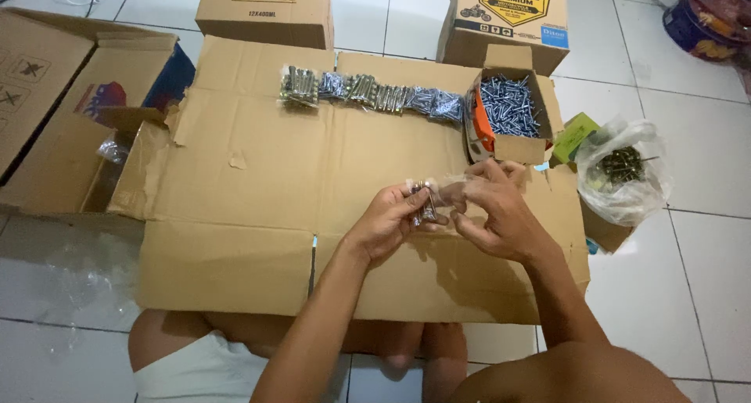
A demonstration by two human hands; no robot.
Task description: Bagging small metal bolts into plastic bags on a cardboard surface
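- Holding a small clear plastic bag of screws between both hands, I have it lifted just above the flattened cardboard sheet that covers the tiled floor.
- My left hand pinches the bundle of screws through the film, fingers curled round it; my right hand nips the loose mouth of the bag between thumb and fingertips.
- The screws look to stand roughly upright in my grip, long axis running away from me toward the boxes; which end carries the heads I cannot tell, as the film blurs them.
- I judge the packet dense for its bulk, stiff at the metal core and slippery at the film, and the points could pierce the plastic; the hold belongs around the bundle itself, not on the slack film.
- Farther off on the cardboard lies a row of filled packets, end to end, long axis left to right.
- Beside that row, to the right, an open small box brims with loose silvery screws.
- Well to the right a white plastic sack holds darker screws, next to a green carton.
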